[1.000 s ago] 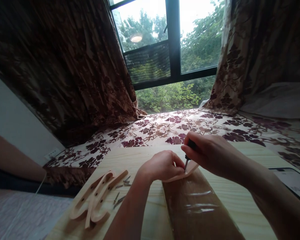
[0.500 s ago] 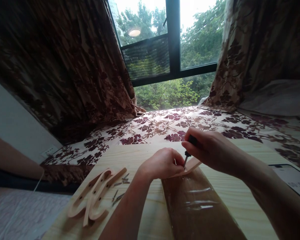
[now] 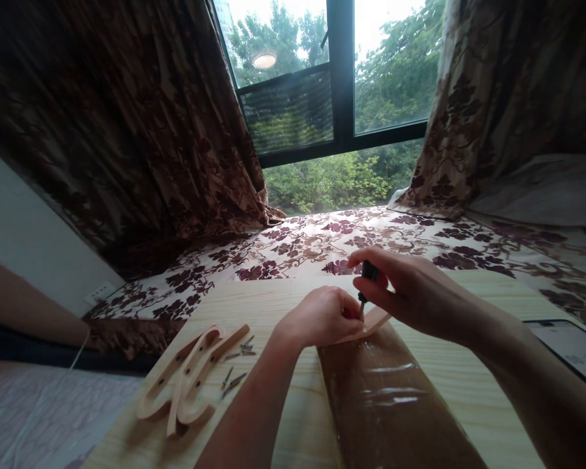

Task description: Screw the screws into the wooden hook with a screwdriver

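Note:
My right hand (image 3: 410, 290) is closed round the dark handle of a screwdriver (image 3: 370, 271), its index finger lifted over the top. The shaft points down, leaning slightly, at a pale curved wooden hook (image 3: 377, 319). My left hand (image 3: 317, 317) presses that hook onto the far end of a brown, plastic-wrapped board (image 3: 390, 423), its fingertips pinched beside the screwdriver tip. The tip and any screw beneath it are hidden by the left fingers. Left of my left forearm lie several more bent wooden hooks (image 3: 189, 378) with dark holes, and several loose screws (image 3: 233, 385).
Everything rests on a light wooden tabletop (image 3: 293, 417). A phone (image 3: 569, 352) with a lit screen lies at the right, beside my right forearm. Past the table is a floral-covered ledge (image 3: 303, 244) below a window (image 3: 342, 85), with patterned curtains (image 3: 176, 117) hanging on both sides.
My right index finger has lifted and stretched over the screwdriver's top, and the handle has shifted slightly left and more upright. My left hand stays on the hook.

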The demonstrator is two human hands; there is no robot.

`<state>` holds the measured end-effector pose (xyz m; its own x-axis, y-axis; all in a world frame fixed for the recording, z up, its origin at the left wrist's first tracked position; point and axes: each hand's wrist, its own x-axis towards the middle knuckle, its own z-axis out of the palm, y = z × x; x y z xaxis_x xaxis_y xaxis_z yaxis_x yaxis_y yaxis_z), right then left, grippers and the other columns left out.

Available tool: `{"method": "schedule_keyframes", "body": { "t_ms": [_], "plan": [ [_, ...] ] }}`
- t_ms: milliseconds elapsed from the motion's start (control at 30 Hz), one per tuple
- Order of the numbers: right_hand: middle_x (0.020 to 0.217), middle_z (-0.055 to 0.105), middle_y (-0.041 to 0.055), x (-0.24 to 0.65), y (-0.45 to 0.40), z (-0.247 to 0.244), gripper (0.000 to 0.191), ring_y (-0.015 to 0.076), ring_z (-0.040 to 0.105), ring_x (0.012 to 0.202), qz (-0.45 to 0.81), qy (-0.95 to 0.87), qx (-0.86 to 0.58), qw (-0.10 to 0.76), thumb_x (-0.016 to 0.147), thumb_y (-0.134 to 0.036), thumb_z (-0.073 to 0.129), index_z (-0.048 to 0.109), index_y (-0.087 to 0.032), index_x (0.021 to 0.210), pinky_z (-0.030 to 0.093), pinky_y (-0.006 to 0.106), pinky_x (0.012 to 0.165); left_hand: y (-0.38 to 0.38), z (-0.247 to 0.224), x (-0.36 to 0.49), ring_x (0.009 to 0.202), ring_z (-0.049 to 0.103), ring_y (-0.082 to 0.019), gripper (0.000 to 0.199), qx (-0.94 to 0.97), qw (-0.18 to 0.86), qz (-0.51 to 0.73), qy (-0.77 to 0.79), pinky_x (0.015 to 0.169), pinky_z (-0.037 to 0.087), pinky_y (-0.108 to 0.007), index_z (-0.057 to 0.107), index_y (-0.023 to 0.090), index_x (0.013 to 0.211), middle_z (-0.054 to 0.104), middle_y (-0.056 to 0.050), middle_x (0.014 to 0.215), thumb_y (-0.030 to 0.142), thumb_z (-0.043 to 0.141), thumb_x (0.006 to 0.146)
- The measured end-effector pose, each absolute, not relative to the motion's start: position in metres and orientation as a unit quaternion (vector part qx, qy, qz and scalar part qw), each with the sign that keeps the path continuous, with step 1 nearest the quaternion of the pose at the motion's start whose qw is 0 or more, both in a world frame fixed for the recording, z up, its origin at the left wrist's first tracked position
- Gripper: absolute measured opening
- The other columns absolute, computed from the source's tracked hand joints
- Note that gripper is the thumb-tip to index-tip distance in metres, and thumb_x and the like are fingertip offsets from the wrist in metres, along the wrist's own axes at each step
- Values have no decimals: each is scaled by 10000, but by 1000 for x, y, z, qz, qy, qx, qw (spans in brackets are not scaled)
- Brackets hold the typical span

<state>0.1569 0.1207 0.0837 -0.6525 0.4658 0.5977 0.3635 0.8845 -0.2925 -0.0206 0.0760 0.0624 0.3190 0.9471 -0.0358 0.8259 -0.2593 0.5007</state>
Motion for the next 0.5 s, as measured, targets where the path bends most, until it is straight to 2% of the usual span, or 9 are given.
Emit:
{"method": "schedule_keyframes", "body": {
  "t_ms": [133,267,367,500],
  "plan": [
    [818,651,11,155,123,84,194,121,552,646,91,-902,-214,364,879,-220,546,568,-190,1069,386,220,584,77,62,-20,538,437,-94,112,779,220,138,571,486,258,-239,654,182,638,521,59,529,192,595,733],
    [694,586,-12,146,126,82,91,118,491,581,89,-902,-234,352,873,-271,570,555,-182,883,355,231,541,78,63,-20,539,445,-100,106,774,217,134,579,495,276,-235,669,185,656,531,56,534,205,609,742],
    [642,546,-19,142,126,82,155,118,461,549,83,-896,-251,356,868,-309,578,529,-184,792,335,240,517,77,64,-19,554,469,-104,95,772,217,131,583,505,293,-231,691,191,693,573,51,573,199,612,744],
    [735,611,-7,149,125,84,71,107,504,587,120,-890,-217,382,857,-218,572,597,-184,914,381,219,556,77,63,-19,576,489,-110,101,771,214,131,586,521,311,-227,706,197,714,605,44,611,191,609,740]
  ]
}}
